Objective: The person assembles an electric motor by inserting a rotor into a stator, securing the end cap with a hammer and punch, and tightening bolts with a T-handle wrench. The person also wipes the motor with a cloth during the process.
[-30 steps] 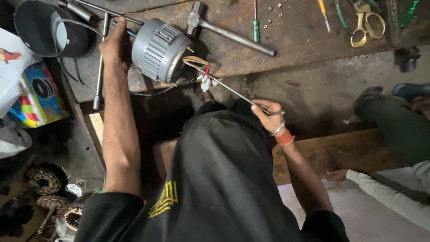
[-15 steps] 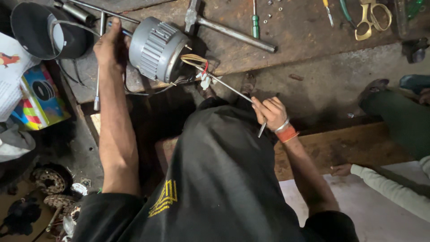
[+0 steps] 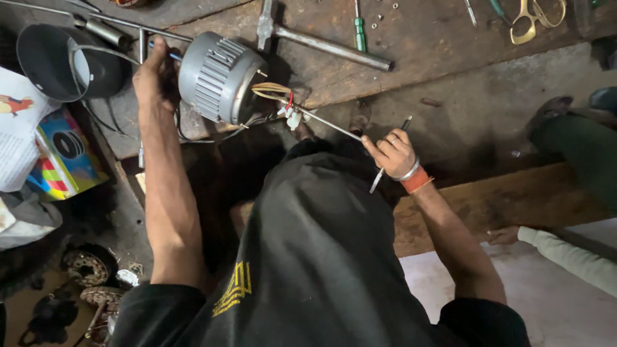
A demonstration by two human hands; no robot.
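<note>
Both hands are engaged: the left hand (image 3: 152, 72) steadies the grey motor (image 3: 215, 78) on the wooden worktop (image 3: 424, 40), the right hand's (image 3: 393, 153) grip clenches a thin rod (image 3: 334, 123) partly withdrawn from it, so disassembly looks midway.

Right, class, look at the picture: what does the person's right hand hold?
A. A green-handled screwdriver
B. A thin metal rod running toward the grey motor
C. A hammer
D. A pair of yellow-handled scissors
B: the right hand grips a thin metal rod that slants up toward the wired end of the grey motor, while the scissors, screwdriver and hammer lie untouched on the wooden bench.
</note>
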